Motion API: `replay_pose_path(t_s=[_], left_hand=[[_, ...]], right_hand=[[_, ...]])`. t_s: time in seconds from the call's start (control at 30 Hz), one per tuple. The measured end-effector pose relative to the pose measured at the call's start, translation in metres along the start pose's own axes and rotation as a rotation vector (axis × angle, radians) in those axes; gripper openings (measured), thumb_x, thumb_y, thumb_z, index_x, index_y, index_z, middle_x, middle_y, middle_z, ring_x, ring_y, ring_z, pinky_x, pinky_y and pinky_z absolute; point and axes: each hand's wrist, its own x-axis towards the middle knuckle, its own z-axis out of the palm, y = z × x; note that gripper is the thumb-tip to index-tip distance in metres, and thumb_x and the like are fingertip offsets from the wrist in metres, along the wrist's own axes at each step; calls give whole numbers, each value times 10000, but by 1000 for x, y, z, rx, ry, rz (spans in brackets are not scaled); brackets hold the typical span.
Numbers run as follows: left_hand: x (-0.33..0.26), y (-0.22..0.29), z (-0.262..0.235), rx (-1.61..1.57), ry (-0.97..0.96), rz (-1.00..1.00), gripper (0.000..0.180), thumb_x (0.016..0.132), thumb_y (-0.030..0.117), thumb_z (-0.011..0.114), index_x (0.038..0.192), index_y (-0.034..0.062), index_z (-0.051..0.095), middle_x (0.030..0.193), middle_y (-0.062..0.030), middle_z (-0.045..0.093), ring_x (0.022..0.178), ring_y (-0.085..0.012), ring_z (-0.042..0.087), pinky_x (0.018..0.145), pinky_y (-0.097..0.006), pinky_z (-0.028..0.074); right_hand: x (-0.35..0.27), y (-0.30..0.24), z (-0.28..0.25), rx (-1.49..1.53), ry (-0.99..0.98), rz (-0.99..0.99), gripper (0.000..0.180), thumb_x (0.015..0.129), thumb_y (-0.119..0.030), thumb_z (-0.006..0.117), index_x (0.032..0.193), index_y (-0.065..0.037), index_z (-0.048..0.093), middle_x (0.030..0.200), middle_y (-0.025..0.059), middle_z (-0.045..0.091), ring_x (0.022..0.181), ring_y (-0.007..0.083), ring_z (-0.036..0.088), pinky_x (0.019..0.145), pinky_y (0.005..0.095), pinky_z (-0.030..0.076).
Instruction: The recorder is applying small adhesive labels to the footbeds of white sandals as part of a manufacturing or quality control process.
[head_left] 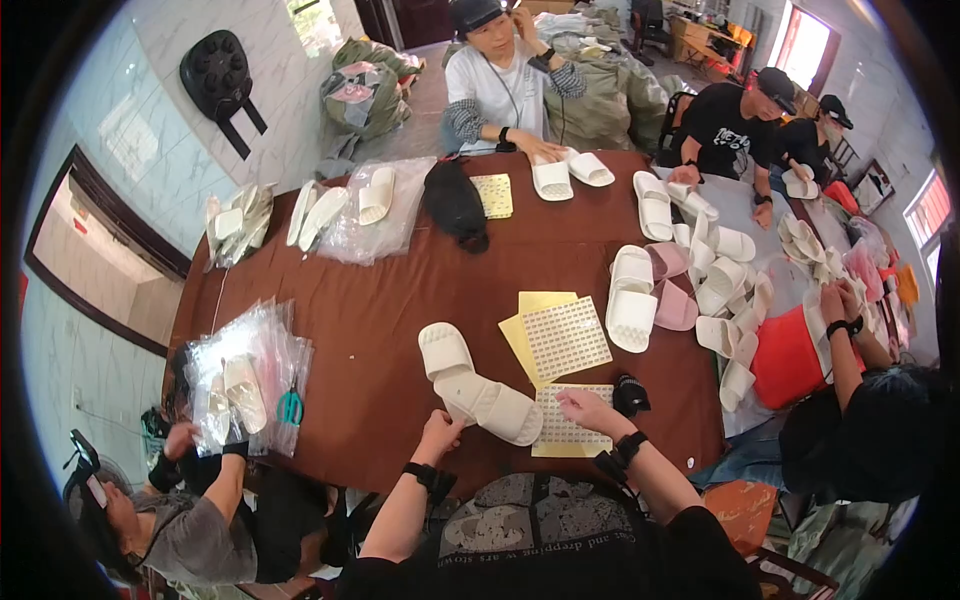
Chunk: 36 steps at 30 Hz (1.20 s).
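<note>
Two cream slide slippers lie in front of me: one slipper (443,350) points away, and the nearer slipper (502,410) lies aslant, overlapping it. My left hand (440,434) is closed on the near slipper's left edge. Over a sheet of small printed stickers (573,444) hovers my right hand (586,412), its thumb and fingertips pinched together; anything between them is too small to make out. A second sticker sheet (566,338) lies beyond it, partly covering a yellow sheet (516,335).
Right of the sheets stands a small black object (631,396). White slippers (632,300) and pink slippers (674,286) crowd the right side. A black cap (455,203) lies far back. Clear bags (250,380) and turquoise scissors (290,407) lie left. Co-workers surround the brown-covered table (340,330).
</note>
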Motion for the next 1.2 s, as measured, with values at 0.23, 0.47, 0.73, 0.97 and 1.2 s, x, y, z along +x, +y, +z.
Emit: replay_pose_path(t_s=[0.23, 0.47, 0.73, 0.97, 1.2], left_hand=[[-23, -1, 10, 91, -38, 103, 410, 776, 314, 675, 941, 14, 450, 698, -85, 592, 528, -150, 574, 485, -284, 472], [-32, 4, 25, -214, -93, 190, 399, 791, 313, 656, 1060, 45, 537, 681, -84, 608, 540, -143, 581, 505, -287, 475], [-45, -8, -17, 485, -150, 493, 444, 785, 444, 620, 894, 14, 633, 744, -164, 636, 738, -318, 640, 674, -411, 507], [-90, 13, -81, 1151, -85, 438, 503, 711, 540, 651, 788, 43, 671, 830, -149, 620, 820, -312, 614, 710, -430, 456], [-91, 23, -100, 1680, -37, 611, 174, 727, 276, 626, 763, 124, 702, 826, -93, 586, 830, -229, 580, 803, -387, 361]], right_hand=[[27, -2, 42, -18, -2, -49, 442, 836, -196, 556, 1211, 26, 477, 1038, 130, 592, 938, 213, 576, 802, 325, 461], [33, -30, 57, 74, -263, -55, 471, 854, -203, 555, 1242, 31, 430, 1099, 146, 584, 982, 237, 575, 838, 349, 459], [19, -43, 52, 28, -387, 69, 390, 860, -209, 540, 1196, -13, 506, 1028, 137, 622, 946, 213, 600, 831, 324, 473], [4, -22, 31, -75, -186, 14, 344, 853, -203, 544, 1135, -8, 562, 984, 129, 639, 925, 200, 610, 819, 302, 475], [-12, -1, 25, -53, -97, -66, 320, 852, -183, 561, 1106, 9, 582, 951, 112, 642, 837, 177, 608, 766, 289, 483]])
